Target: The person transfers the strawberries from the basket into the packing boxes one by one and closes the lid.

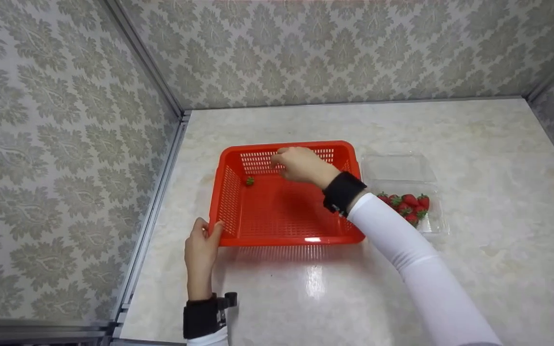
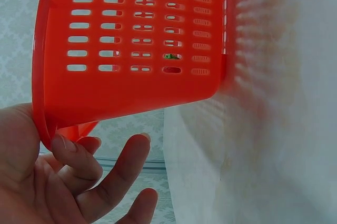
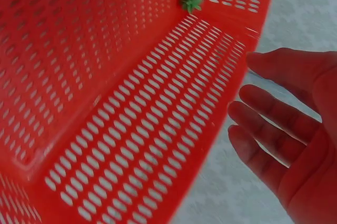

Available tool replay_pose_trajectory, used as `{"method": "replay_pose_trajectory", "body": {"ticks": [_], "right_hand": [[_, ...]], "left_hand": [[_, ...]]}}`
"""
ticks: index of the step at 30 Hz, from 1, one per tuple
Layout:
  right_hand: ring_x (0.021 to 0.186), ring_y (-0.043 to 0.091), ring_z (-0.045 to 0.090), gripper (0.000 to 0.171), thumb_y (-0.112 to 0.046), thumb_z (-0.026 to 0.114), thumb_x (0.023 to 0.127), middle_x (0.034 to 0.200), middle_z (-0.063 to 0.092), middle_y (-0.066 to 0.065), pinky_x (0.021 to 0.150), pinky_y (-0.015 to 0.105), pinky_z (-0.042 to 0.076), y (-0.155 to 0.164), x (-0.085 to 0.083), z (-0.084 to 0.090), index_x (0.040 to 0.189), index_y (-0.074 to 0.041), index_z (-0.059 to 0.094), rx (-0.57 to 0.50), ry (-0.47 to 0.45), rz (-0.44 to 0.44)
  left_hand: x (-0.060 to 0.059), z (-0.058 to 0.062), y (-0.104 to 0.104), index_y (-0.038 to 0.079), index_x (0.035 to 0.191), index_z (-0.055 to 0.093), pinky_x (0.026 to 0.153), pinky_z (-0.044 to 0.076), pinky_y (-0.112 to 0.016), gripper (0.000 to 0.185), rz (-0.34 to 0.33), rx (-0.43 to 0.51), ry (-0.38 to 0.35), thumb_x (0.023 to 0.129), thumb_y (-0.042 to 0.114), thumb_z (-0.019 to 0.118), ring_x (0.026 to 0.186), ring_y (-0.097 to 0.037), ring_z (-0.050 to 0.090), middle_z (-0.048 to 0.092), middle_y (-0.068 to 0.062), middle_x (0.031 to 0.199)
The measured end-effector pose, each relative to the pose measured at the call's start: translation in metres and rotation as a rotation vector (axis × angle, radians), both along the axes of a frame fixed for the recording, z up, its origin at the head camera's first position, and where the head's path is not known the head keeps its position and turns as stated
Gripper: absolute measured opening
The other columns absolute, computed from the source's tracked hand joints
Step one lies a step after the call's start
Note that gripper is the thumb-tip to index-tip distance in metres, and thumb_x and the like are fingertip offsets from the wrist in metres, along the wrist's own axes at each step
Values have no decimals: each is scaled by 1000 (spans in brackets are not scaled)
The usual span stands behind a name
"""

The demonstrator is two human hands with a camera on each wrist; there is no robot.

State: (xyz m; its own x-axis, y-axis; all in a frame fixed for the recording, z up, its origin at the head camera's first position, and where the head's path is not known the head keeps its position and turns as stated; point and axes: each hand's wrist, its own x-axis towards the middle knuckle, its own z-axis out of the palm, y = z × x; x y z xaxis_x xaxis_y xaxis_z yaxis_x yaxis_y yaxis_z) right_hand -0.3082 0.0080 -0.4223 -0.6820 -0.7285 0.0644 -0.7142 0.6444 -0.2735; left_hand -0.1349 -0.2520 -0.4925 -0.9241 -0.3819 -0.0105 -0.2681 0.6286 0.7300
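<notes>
A red plastic basket [image 1: 286,202] with slotted walls stands on the table. My left hand [image 1: 201,254] grips its rim at the near left corner, with the thumb and a curled finger on the rim in the left wrist view. Over the far half of the basket hovers my right hand [image 1: 303,166]. Its fingers [image 3: 268,116] are spread apart and hold nothing in the right wrist view. One strawberry [image 1: 250,181] lies in the basket's far left corner; mostly its green leaves show. Right of the basket, several strawberries [image 1: 410,200] lie in a clear plastic box [image 1: 434,223].
The box's clear lid [image 1: 399,167] is folded open toward the back. My right sleeve [image 1: 416,259] crosses the near side of the box. Patterned wall panels [image 1: 315,57] stand behind and at both sides of the pale table [image 1: 498,202].
</notes>
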Motion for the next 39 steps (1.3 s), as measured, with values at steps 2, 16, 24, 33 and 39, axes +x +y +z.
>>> {"method": "replay_pose_trajectory", "body": {"ticks": [2, 16, 24, 33, 39], "right_hand": [[101, 29, 66, 27, -4, 68, 91, 115, 68, 13, 85, 43, 53, -10, -4, -9, 118, -8, 72, 9, -18, 4], [115, 27, 62, 39, -2, 65, 93, 124, 67, 9, 97, 42, 49, -66, -20, -55, 131, -11, 65, 150, -78, 45], [106, 27, 63, 24, -10, 67, 97, 116, 68, 10, 94, 40, 49, -83, -20, -65, 121, -9, 69, 83, -72, 61], [101, 31, 64, 23, -14, 64, 100, 116, 63, 17, 89, 42, 52, -91, -21, -73, 121, -6, 66, 94, -11, 53], [95, 33, 67, 19, -8, 60, 101, 119, 63, 20, 82, 43, 55, -102, -18, -75, 119, -5, 65, 128, 76, 43]], "left_hand": [[0, 0, 0, 8, 90, 48, 52, 30, -32, 29, -1, 1, 0, 99, 32, 63, 55, -17, 39, 40, -1, 62], [2, 0, 1, 9, 90, 48, 53, 29, -32, 28, 3, 24, 2, 98, 31, 63, 56, -18, 39, 40, -1, 62], [2, -3, 4, 9, 90, 49, 54, 29, -32, 27, 10, 35, 2, 97, 30, 64, 57, -18, 39, 40, -1, 63], [0, 0, 3, 9, 89, 48, 53, 30, -32, 29, 9, 35, 9, 97, 31, 65, 57, -17, 40, 40, 0, 63], [1, 0, -1, 9, 87, 47, 54, 29, -32, 29, 20, 28, 25, 97, 30, 65, 57, -17, 37, 37, 1, 62]]}}
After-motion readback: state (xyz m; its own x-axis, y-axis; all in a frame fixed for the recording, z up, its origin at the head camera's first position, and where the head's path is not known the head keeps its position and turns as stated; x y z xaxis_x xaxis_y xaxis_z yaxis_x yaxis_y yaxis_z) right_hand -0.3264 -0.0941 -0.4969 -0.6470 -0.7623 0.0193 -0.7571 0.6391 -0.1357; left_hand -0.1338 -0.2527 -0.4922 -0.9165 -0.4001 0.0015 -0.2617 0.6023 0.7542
